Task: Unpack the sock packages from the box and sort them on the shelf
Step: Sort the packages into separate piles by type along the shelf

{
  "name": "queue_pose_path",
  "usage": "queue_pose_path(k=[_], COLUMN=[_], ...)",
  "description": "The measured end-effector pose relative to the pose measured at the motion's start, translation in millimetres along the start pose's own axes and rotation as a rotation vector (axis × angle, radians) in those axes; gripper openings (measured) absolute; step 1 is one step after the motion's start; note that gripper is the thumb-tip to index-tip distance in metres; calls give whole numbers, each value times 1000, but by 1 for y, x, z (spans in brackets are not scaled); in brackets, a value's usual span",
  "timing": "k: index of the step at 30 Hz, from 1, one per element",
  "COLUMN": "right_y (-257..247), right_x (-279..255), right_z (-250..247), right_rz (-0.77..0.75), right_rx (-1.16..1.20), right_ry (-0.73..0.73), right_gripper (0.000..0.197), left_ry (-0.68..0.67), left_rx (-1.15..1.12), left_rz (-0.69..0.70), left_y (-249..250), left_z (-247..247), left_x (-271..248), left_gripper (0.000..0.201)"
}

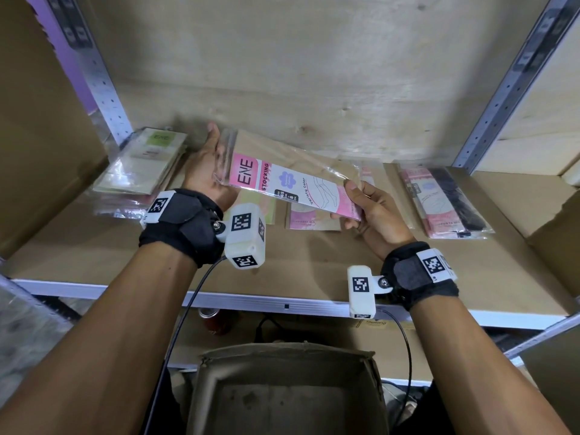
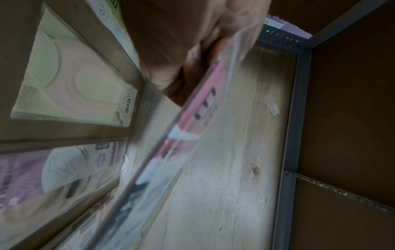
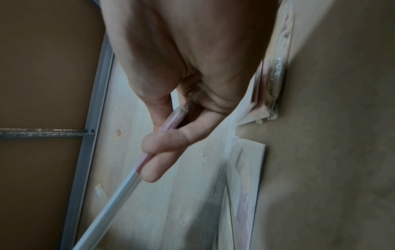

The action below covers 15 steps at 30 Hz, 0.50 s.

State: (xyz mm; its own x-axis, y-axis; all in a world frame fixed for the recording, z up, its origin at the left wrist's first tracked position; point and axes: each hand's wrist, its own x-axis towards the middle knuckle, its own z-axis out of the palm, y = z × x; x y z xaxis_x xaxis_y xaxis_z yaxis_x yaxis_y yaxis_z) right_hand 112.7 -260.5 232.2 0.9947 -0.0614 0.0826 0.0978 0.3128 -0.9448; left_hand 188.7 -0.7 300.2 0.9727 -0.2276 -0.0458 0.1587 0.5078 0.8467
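I hold a pink ENE stocking package [image 1: 282, 180] tilted in the air above the brown shelf board [image 1: 282, 271]. My left hand [image 1: 216, 158] holds its upper left end, fingers behind the plastic. My right hand [image 1: 354, 202] pinches its lower right corner, thumb on top. In the left wrist view the package [image 2: 203, 110] runs edge-on from my left hand [image 2: 192, 42]. Seen from the right wrist, my right hand [image 3: 162, 135] clamps the package's thin edge [image 3: 119, 196]. The open cardboard box [image 1: 282, 359] sits below the shelf, in front of me.
A stack of green-labelled packages [image 1: 147, 164] lies at the shelf's left. A green package [image 1: 262, 205] and a pink one [image 1: 310, 219] lie under my hands. A pink-and-black stack [image 1: 445, 199] lies to the right. Metal uprights [image 1: 106, 89] flank the bay; cardboard panels line both sides.
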Motion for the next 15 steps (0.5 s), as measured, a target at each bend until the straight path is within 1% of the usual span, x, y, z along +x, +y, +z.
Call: queue_pose_path(k=[2, 3, 4, 5, 6, 7, 8, 10, 12, 14, 15], right_y=[0, 0, -1, -2, -3, -4, -4, -5, -4, -2, 0], right_x=[0, 0, 0, 0, 0, 1, 1, 0, 1, 2, 2], right_z=[-2, -4, -6, -8, -10, -11, -12, -11, -8, -3, 0], right_rz=[19, 33, 46, 56, 66, 76, 85, 93, 87, 86, 95], right_rx=[16, 30, 48, 70, 96, 125, 162, 244, 308, 342, 339], right_ry=[7, 21, 42, 65, 88, 110, 131, 172, 192, 175, 160], right_gripper=[20, 21, 22, 25, 29, 32, 32, 29, 29, 25, 17], left_ry=[10, 59, 141, 209, 233, 229, 211, 191, 145, 60, 17], left_rx=[-32, -21, 33, 84, 93, 46, -27, -99, -18, 153, 256], left_rz=[-20, -12, 14, 45, 70, 88, 92, 43, -35, -108, -128], left_y=[-2, -4, -5, -7, -7, -7, -6, -4, -6, -14, -20], left_z=[-4, -6, -8, -8, -10, -11, -12, -16, -16, -10, -5], left_x=[1, 2, 3, 3, 4, 5, 5, 5, 3, 1, -1], left_gripper=[55, 57, 56, 53, 48, 47, 51, 70, 82, 81, 77])
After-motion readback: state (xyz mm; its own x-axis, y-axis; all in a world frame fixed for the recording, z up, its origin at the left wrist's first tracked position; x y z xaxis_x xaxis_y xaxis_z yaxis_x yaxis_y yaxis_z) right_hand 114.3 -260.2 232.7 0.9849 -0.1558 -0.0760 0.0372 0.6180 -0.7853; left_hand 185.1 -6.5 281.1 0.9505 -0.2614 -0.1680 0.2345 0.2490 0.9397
